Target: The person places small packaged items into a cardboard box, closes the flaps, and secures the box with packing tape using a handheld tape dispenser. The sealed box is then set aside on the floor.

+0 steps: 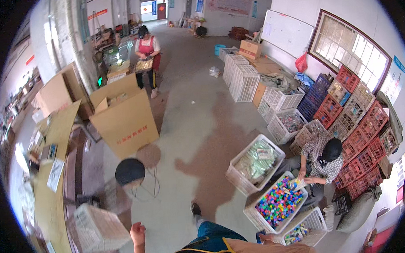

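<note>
My left hand (138,233) is raised at the lower left, fingers loosely bent and apart, with nothing in it. It is nearest to a white plastic crate (99,229). Low in the picture, my right hand (267,238) is partly hidden by my sleeve and seems to grip a small dark blue object (260,236). Just beyond it stands a white crate of many-coloured small pieces (280,202), beside another crate with similar pieces (297,233). A seated co-worker (326,161) handles a small pack over the coloured pieces. Clear packets (258,159) fill a further crate.
A black-topped stool (130,172) and a large cardboard box (128,126) stand ahead left, by a long workbench (46,191). A standing co-worker (147,49) holds a tray farther off. White crates (243,82) and stacked red crates (359,146) line the right side.
</note>
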The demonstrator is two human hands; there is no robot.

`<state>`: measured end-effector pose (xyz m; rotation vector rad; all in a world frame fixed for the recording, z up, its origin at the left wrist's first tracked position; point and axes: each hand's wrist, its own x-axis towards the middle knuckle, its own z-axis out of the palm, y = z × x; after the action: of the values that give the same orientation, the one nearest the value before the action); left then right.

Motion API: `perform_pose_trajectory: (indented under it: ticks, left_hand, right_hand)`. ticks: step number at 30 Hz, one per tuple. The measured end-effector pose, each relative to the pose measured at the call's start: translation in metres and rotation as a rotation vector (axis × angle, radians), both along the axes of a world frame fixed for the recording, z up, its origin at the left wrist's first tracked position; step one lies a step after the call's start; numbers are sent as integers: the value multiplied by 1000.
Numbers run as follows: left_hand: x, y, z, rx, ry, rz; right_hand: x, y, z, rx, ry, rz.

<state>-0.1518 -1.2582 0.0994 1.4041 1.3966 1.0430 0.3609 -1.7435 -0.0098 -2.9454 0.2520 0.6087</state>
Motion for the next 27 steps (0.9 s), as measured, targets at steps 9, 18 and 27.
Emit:
perform_pose_trajectory:
  ticks: [9, 18, 27]
  left_hand:
    - [25, 120, -41, -618, 847, -482]
    - [39, 286, -88, -861, 979, -256]
    - [162, 800, 59, -198, 884, 1]
  right_hand:
    - [154, 529, 76, 650, 13, 280]
    - [160, 947, 183, 1182, 272, 311]
    - [196, 1212, 217, 1046, -101, 686]
